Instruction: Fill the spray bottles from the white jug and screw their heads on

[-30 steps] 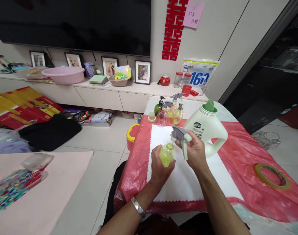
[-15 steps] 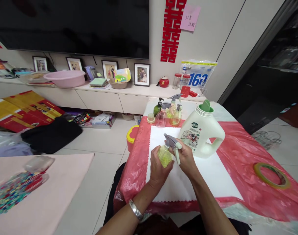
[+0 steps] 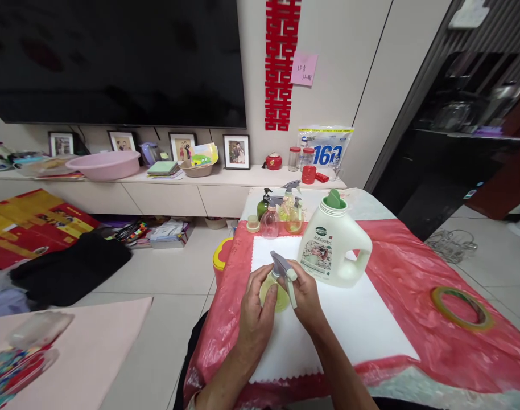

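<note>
Yellow-green spray bottle is gripped at its left side by the left hand, with the thumb laid across its near face. Gray trigger sprayer head is pinched by the right hand at the bottle's mouth, between both hands; thread engagement can't be told. Both parts are held over the white sheet, nearer than the white detergent jug and to its left.
</note>
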The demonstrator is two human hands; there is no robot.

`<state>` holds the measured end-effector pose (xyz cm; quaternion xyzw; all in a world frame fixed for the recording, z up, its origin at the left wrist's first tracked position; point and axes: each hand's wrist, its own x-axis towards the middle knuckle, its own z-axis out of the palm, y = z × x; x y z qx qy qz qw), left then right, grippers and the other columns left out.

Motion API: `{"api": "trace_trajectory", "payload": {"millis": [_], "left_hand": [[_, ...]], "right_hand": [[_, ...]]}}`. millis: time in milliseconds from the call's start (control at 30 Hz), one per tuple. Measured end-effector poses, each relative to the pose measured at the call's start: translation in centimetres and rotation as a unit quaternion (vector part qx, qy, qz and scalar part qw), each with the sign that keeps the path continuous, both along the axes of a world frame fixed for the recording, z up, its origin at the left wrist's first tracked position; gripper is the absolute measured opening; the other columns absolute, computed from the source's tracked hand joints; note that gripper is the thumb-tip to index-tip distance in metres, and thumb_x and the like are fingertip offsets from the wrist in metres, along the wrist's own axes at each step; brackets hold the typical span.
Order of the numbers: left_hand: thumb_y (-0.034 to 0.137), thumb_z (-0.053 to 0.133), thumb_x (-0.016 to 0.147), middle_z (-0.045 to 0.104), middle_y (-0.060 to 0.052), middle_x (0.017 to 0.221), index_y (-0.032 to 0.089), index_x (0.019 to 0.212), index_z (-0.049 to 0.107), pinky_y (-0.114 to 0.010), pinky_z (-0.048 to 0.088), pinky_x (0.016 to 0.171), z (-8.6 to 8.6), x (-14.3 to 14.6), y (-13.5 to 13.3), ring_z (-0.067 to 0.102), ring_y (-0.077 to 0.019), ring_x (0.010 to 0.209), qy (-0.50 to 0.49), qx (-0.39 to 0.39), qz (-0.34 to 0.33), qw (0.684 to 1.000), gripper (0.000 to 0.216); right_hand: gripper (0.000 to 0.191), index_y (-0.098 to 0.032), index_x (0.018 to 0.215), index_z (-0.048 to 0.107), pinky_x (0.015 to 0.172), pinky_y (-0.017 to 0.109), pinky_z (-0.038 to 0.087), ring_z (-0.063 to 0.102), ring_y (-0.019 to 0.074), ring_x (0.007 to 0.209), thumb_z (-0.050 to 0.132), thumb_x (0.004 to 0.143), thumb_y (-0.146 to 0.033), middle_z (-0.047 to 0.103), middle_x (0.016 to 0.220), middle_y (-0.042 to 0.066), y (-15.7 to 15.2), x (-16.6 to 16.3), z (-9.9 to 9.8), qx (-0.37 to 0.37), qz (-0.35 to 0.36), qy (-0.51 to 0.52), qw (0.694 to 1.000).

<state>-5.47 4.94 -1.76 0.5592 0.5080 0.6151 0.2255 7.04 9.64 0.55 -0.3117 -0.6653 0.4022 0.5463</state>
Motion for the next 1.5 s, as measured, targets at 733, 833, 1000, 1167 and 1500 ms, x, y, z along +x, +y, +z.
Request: {"api": "trace_trajectory", "payload": {"millis": [733,833,1000,1167,1500], "left_hand": [[0.055,0.065,0.09,0.07,-0.006,0.098,0.021,0.101,0.065,-0.033,0.054,0.085,0.5,1.6,1.1,0.068,-0.0219,0.095,-0.241,-0.007,0.003,0.97,0.036],[0.051,0.066,0.09,0.07,-0.007,0.105,0.022,0.109,0.064,-0.035,0.055,0.088,0.4,1.2,0.7,0.068,-0.0236,0.101,-0.189,0.009,-0.011,0.982,0.035],[0.049,0.067,0.088,0.07,-0.008,0.106,0.022,0.11,0.064,-0.037,0.055,0.09,-0.2,0.7,0.9,0.067,-0.0254,0.102,-0.16,0.015,-0.024,0.987,0.034],[0.049,0.073,0.083,0.071,-0.008,0.103,0.021,0.106,0.066,-0.037,0.056,0.09,-0.3,1.0,1.3,0.068,-0.0259,0.1,-0.171,0.007,-0.015,0.985,0.037],[0.061,0.074,0.078,0.076,-0.011,0.103,0.02,0.106,0.07,-0.038,0.055,0.09,-1.4,1.0,1.3,0.07,-0.0294,0.104,-0.27,-0.1,0.038,0.957,0.05]], "right_hand": [[0.022,-0.025,0.111,0.072,0.097,0.032,0.05,0.062,0.0213,0.11,0.064,0.09,-0.026,0.064,0.112,0.006,-0.5,-0.8,-1.4,-0.037,-0.022,0.03,0.999],[0.019,-0.023,0.103,0.071,0.096,0.033,0.051,0.063,0.0221,0.107,0.07,0.085,-0.025,0.063,0.107,0.006,-0.5,-1.1,-1.9,-0.068,-0.028,0.067,0.995],[0.024,-0.022,0.109,0.07,0.098,0.033,0.05,0.061,0.0226,0.111,0.065,0.09,-0.037,0.062,0.112,0.007,-0.8,-1.0,-1.7,-0.072,-0.007,0.042,0.996],[0.035,-0.024,0.117,0.069,0.102,0.031,0.047,0.056,0.0214,0.118,0.05,0.099,-0.047,0.057,0.122,0.009,-1.0,-0.9,-1.4,-0.071,0.016,0.029,0.997],[0.026,-0.022,0.104,0.068,0.091,0.032,0.052,0.064,0.0217,0.101,0.074,0.081,-0.033,0.065,0.104,0.005,-1.1,-2.2,-2.8,-0.101,-0.046,0.133,0.985]]}}
